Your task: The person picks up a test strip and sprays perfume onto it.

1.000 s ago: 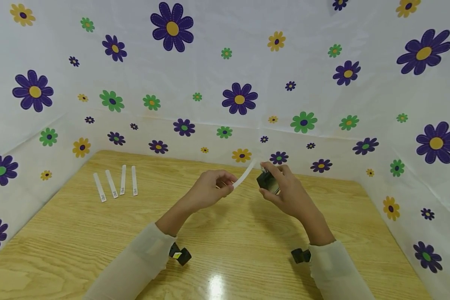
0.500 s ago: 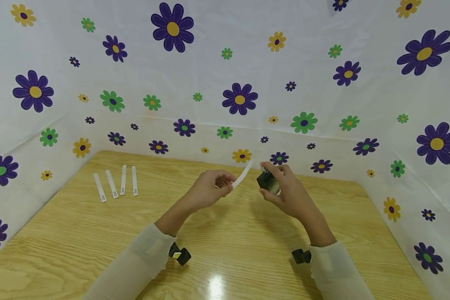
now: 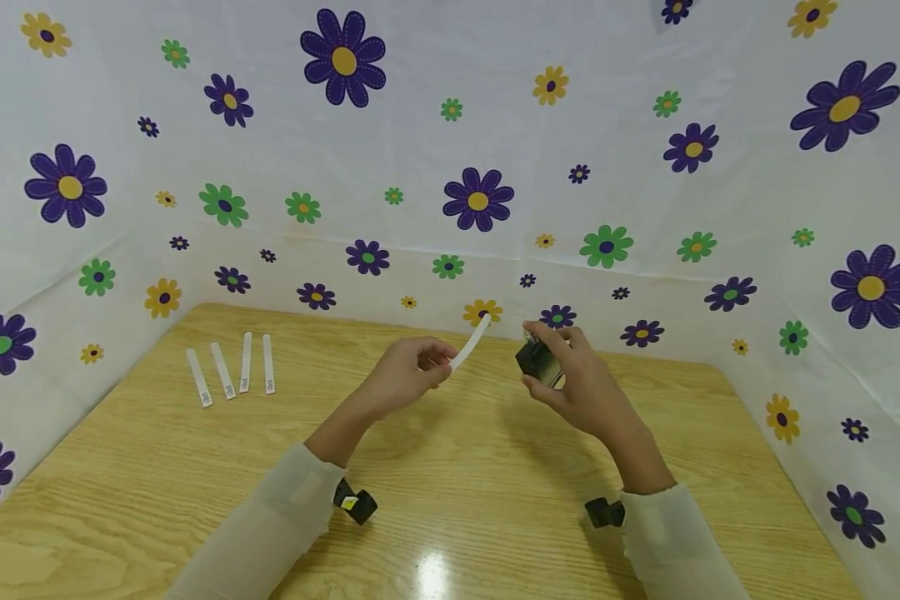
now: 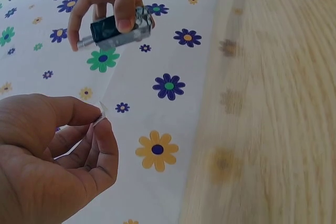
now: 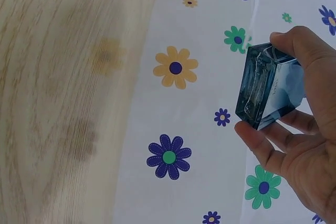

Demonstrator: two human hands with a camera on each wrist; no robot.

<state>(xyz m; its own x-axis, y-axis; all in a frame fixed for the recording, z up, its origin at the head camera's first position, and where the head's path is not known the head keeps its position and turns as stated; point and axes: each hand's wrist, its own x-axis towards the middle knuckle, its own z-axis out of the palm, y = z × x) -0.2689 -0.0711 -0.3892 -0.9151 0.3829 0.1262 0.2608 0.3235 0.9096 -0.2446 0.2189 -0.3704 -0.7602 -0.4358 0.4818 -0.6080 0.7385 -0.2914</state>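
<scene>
My left hand (image 3: pixel 405 377) pinches one end of a white paper test strip (image 3: pixel 471 343) between thumb and fingertips. The strip curves up and to the right, its free end raised above the table. To the right, my right hand (image 3: pixel 585 387) grips a dark glass perfume bottle (image 5: pixel 268 85), a finger at its silver spray nozzle (image 4: pixel 85 41). A gap lies between strip and bottle, both held off the table. In the left wrist view, only a small bit of the strip (image 4: pixel 101 115) shows at the pinching fingertips.
Several white test strips (image 3: pixel 247 362) lie side by side at the left on the wooden table (image 3: pixel 450 467). A white cloth with printed flowers (image 3: pixel 420 150) hangs around the back and sides. Black wrist cameras (image 3: pixel 604 512) sit at both cuffs.
My left hand has drawn left with the strip, so its free end stands farther from the bottle. The right hand and the bottle have stayed nearly in place.
</scene>
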